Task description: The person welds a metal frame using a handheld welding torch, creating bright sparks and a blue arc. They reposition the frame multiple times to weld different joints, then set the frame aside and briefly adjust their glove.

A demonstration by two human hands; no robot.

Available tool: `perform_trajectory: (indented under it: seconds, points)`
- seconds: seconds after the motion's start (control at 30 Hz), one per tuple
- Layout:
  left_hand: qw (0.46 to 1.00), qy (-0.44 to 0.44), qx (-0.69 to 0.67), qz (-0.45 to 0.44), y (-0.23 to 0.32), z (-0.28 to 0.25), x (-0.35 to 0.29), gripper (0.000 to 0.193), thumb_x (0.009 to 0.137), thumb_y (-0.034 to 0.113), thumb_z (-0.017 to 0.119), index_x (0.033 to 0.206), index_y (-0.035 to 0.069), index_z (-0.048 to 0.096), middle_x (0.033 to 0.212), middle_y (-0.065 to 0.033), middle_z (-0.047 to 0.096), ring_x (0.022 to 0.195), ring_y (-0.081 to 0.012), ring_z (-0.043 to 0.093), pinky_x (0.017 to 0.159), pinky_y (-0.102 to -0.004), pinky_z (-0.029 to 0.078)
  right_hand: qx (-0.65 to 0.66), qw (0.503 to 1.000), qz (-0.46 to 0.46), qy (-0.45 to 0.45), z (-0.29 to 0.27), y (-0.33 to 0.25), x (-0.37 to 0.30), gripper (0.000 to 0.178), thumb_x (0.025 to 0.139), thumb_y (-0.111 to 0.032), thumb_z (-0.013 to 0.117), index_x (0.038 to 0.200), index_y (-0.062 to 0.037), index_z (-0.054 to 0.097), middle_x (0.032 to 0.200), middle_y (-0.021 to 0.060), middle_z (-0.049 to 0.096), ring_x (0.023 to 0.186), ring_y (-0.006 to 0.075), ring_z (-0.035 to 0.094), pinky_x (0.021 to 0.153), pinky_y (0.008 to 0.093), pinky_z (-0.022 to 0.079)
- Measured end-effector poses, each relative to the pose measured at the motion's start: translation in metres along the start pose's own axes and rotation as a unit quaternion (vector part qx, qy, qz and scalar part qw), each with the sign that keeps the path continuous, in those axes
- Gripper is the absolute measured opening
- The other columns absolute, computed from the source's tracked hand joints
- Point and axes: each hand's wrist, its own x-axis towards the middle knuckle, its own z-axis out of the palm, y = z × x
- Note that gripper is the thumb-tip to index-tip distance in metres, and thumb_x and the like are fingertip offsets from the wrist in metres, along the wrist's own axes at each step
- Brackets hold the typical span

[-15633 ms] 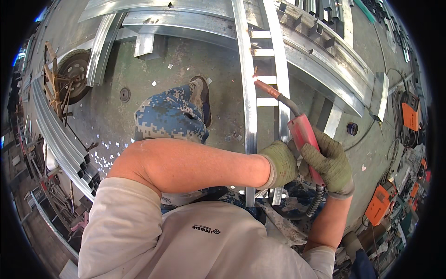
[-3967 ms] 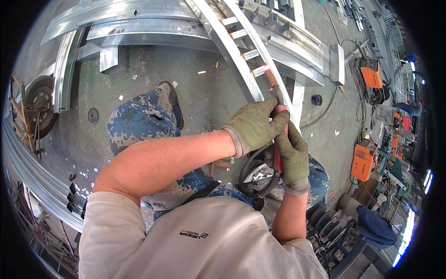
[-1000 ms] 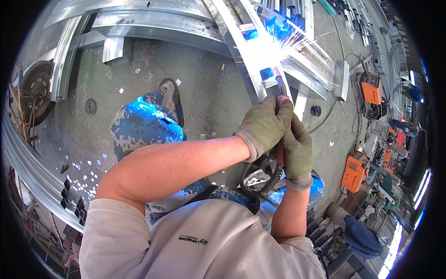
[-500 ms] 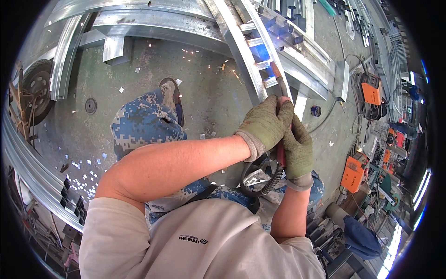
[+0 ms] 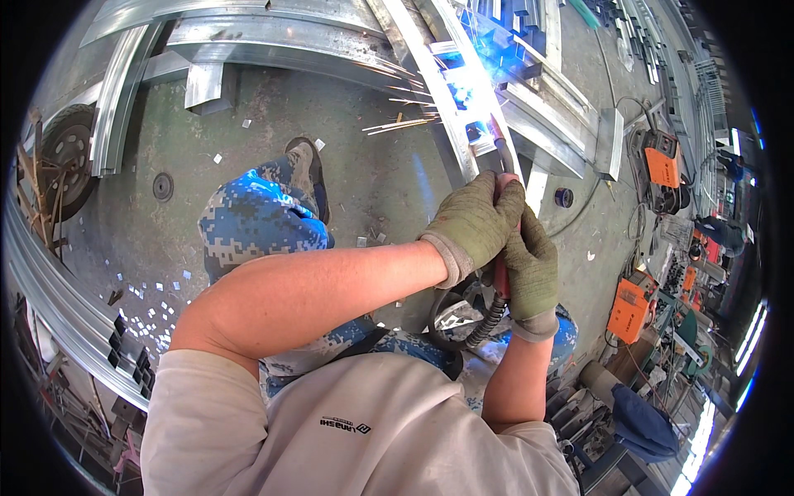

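Note:
Both my hands wear olive-green work gloves. They are closed around a welding torch (image 5: pixel 501 279) with a red handle and a ribbed cable sleeve. My left hand (image 5: pixel 473 217) grips its upper part, and my right hand (image 5: pixel 532 269) wraps the handle just below and to the right. The torch's neck points up and away, its tip at a ladder-like steel frame (image 5: pixel 432 87) of two long rails with short crosspieces. A bright blue-white arc glows between the rails, hiding the weld spot. Orange sparks streak off to the left.
Long steel beams (image 5: pixel 281 45) lie beyond the frame. Two orange welding machines (image 5: pixel 662 167) stand at the right with cables on the floor. A small round tin (image 5: pixel 563 197) sits right of the frame. At far left are a wheel (image 5: pixel 68 161) and stacked steel channels (image 5: pixel 70 318).
The arc has flared up much brighter, lighting the frame and my trouser leg blue. Sparks now fly left in long streaks instead of scattered dots. My hands have barely moved.

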Motion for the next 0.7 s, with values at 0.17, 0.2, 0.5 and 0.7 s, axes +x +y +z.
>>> perform_trajectory:
  seconds: [0.17, 0.2, 0.5, 0.7]
  points:
    - [1.000, 0.014, 0.021, 0.001, 0.0032, -0.0013, -0.0006, 0.049, 0.107, 0.047, 0.048, 0.112, 0.001, 0.065, 0.098, -0.0239, 0.074, 0.098, -0.0439, 0.071, 0.090, -0.0508, 0.054, -0.027, 1.000, 0.000, 0.004, -0.0010, 0.0000, 0.0029, 0.054, 0.106, -0.019, 0.066, 0.153, 0.0016, 0.050, 0.124, 0.0091, 0.071, 0.093, 0.0108, 0.068, 0.077, 0.0257, 0.057]
    - [0.999, 0.018, 0.028, 0.007, 0.0035, -0.0014, -0.0008, 0.049, 0.107, 0.047, 0.048, 0.112, 0.001, 0.065, 0.097, -0.0237, 0.074, 0.098, -0.0438, 0.071, 0.090, -0.0507, 0.054, -0.035, 0.999, 0.004, 0.007, -0.0006, -0.0012, 0.0025, 0.054, 0.106, -0.019, 0.066, 0.153, 0.0014, 0.051, 0.123, 0.0087, 0.071, 0.091, 0.0104, 0.068, 0.075, 0.0254, 0.057]
    - [1.000, -0.006, -0.009, -0.018, 0.0029, -0.0020, -0.0016, 0.046, 0.108, 0.044, 0.055, 0.116, 0.000, 0.066, 0.102, -0.0247, 0.072, 0.093, -0.0354, 0.071, 0.087, -0.0437, 0.054, -0.020, 1.000, 0.005, -0.002, -0.0015, -0.0018, -0.0015, 0.055, 0.105, -0.020, 0.067, 0.154, -0.0001, 0.051, 0.116, 0.0064, 0.072, 0.085, 0.0093, 0.067, 0.071, 0.0248, 0.055]
    - [0.999, -0.030, -0.010, -0.008, 0.0064, -0.0026, -0.0034, 0.046, 0.108, 0.044, 0.055, 0.117, 0.000, 0.066, 0.102, -0.0238, 0.072, 0.094, -0.0349, 0.071, 0.087, -0.0440, 0.054, 0.002, 1.000, 0.005, 0.004, -0.0076, 0.0046, -0.0015, 0.057, 0.105, -0.021, 0.068, 0.155, 0.0007, 0.050, 0.124, 0.0080, 0.071, 0.101, 0.0123, 0.068, 0.085, 0.0264, 0.056]
